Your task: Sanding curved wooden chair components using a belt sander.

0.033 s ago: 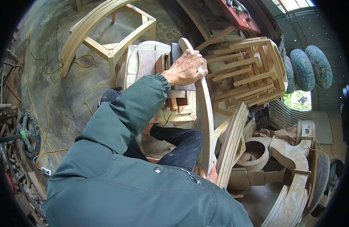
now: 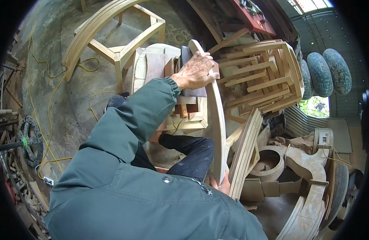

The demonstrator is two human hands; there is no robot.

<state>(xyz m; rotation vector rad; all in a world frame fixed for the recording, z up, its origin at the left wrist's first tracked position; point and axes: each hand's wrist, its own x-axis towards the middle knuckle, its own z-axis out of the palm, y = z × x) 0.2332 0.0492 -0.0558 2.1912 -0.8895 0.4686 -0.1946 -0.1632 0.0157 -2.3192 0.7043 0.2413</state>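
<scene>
A long, curved wooden board (image 2: 217,116) stands on edge, running from the stool-like bench out toward my right side. Over its far part, my left hand (image 2: 195,71) is closed, fingers bent across the top edge and thumb on the near side. My right hand (image 2: 222,185) grips the near end low at my right; the jacket hides much of it. Beside the board, partly under my left hand, is a dark grey flat-faced thing (image 2: 186,55) with a brown handle-like piece (image 2: 184,111) below. It rests on a pale wooden bench (image 2: 139,76).
A curved wooden frame (image 2: 138,40) with legs stands at the far left. Stacked slatted frames (image 2: 268,76) and a bundle of curved strips (image 2: 245,154) lie to the right, near a large machine (image 2: 308,170). A yellow cord (image 2: 51,116) crosses the floor.
</scene>
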